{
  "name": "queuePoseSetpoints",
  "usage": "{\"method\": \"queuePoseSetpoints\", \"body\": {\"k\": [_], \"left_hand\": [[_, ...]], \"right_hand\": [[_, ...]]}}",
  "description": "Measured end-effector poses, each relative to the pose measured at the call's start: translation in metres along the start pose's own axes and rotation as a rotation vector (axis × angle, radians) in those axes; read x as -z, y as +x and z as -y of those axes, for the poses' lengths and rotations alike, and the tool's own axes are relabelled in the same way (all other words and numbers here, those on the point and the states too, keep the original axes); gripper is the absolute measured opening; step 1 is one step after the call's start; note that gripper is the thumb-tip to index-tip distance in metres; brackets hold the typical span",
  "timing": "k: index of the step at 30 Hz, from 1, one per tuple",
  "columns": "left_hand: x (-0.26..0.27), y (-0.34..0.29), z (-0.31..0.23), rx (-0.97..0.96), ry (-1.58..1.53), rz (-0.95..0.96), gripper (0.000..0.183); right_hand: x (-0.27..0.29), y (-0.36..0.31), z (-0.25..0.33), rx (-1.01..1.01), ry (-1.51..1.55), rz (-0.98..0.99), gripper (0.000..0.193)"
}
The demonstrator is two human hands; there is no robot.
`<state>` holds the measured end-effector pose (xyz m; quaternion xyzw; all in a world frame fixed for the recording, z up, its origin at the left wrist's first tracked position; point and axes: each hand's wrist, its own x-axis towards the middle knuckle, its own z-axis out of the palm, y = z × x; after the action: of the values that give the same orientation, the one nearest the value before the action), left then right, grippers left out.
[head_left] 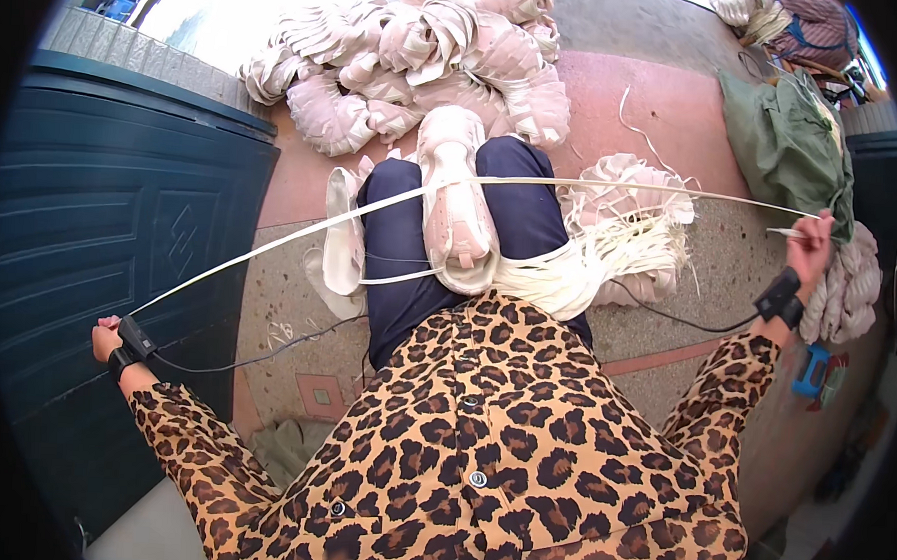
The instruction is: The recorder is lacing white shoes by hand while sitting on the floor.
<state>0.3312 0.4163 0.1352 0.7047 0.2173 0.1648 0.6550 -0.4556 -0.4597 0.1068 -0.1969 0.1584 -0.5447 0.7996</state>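
Observation:
Both my arms are spread wide, with a long white shoelace (301, 226) stretched between them above my knees. My left hand (106, 338) is closed on one end, beside the dark door at the left. My right hand (812, 246) grips the other end at the right, its fingers pinched together. Under the lace, a pink and white shoe (459, 225) rests between my thighs, with a second strand of lace crossing my left thigh beside it. A loose bundle of white laces (589, 261) lies over my right thigh. Another pale shoe (344, 233) is beside my left knee.
A big heap of pink and white shoe uppers (418, 63) fills the floor ahead. More bundled uppers (628, 188) sit right of my knee. A green cloth sack (780, 134) stands far right, and a blue plastic object (813, 371) lies below it. Dark cables run from both wrist devices.

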Motion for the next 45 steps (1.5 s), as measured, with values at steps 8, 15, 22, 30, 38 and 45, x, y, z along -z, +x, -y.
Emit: {"method": "queuePoseSetpoints", "body": {"k": [8, 15, 22, 30, 38, 45], "left_hand": [[-0.195, -0.279, 0.044, 0.051, 0.188, 0.926, 0.013], [-0.257, -0.494, 0.110, 0.406, 0.506, 1.511, 0.022], [-0.269, -0.521, 0.148, -0.272, 0.692, 1.392, 0.022], [-0.282, -0.521, 0.135, -0.873, 0.927, 1.375, 0.020], [-0.293, -0.524, 0.116, -1.232, 1.054, 1.479, 0.010], [-0.298, -0.536, 0.121, -1.341, 1.082, 1.464, 0.009]], "right_hand": [[-0.087, 0.003, -0.126, 0.074, -0.854, 0.222, 0.023], [-0.094, -0.074, -0.359, 0.259, -1.587, 1.005, 0.040], [-0.117, -0.056, -0.364, -0.274, -1.366, 1.009, 0.019], [-0.132, 0.050, -0.122, -0.302, -0.319, 0.267, 0.025], [-0.151, 0.064, 0.021, 0.111, -0.012, 0.463, 0.020], [-0.140, 0.036, -0.136, 0.283, -1.248, 0.294, 0.020]]}}
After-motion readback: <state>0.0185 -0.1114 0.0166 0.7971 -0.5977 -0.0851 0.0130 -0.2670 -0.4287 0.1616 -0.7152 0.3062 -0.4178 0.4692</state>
